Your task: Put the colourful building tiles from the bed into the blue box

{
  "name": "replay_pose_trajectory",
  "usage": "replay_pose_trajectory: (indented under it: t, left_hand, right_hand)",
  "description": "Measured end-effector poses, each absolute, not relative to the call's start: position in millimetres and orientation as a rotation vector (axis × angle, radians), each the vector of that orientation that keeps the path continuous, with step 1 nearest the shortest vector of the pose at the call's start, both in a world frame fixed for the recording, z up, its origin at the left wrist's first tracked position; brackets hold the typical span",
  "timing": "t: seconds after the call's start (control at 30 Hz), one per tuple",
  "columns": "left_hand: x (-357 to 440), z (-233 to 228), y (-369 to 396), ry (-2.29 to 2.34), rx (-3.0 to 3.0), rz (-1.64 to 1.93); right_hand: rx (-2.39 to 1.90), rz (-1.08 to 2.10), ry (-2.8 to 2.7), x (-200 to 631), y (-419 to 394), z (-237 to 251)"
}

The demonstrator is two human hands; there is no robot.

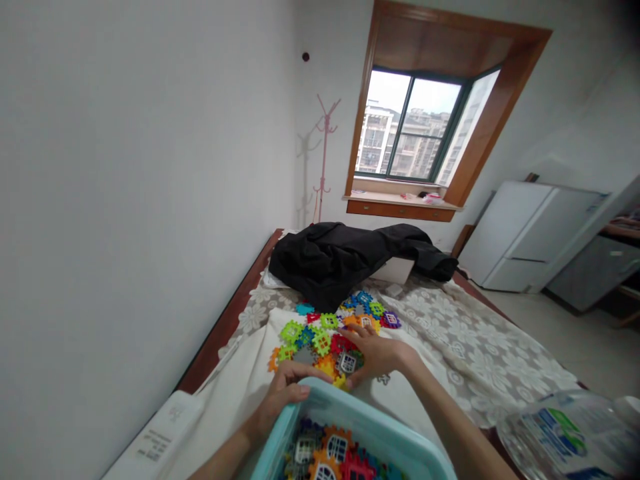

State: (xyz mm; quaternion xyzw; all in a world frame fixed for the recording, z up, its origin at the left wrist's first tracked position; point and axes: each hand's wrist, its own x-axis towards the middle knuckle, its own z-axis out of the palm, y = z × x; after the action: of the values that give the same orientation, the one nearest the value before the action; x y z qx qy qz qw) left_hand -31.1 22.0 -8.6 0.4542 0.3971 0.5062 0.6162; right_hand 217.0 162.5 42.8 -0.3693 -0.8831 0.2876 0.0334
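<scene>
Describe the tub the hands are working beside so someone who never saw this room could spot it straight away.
Start at the bed with its lace-patterned cover, then come to its near end, closest to the camera. The tub sits there, just behind the pile of toy tiles, with the left hand on its rim. It is the only pale turquoise plastic container, and holds more coloured tiles.

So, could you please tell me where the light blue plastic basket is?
The light blue plastic basket sits bottom centre, nearest the camera, just behind the left hand.

Head camera looks forward and down, tilted, across the bed (450,347).
</scene>
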Motion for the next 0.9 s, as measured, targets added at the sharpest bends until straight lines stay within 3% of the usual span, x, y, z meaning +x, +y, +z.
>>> replay_pose_trajectory:
  t: [0.23, 0.5, 0.67, 0.9]
  left_hand:
    - [-34, -16, 26, 0.906, 1.082, 1.133]
    - [-33, -18, 27, 0.891, 1.055, 1.143]
    - [-30, -16, 23, 0.9, 0.999, 1.196]
    - [-34, -17, 27, 0.922, 1.068, 1.148]
  right_hand:
    - [-1.215, 0.567, -2.886, 202, 163, 37]
    - [-1.026, 0.703, -2.801, 212, 185, 37]
    - [-0.992, 0.977, -2.529, 226, 213, 19]
    - [-0.82, 1.756, -1.626, 250, 229, 14]
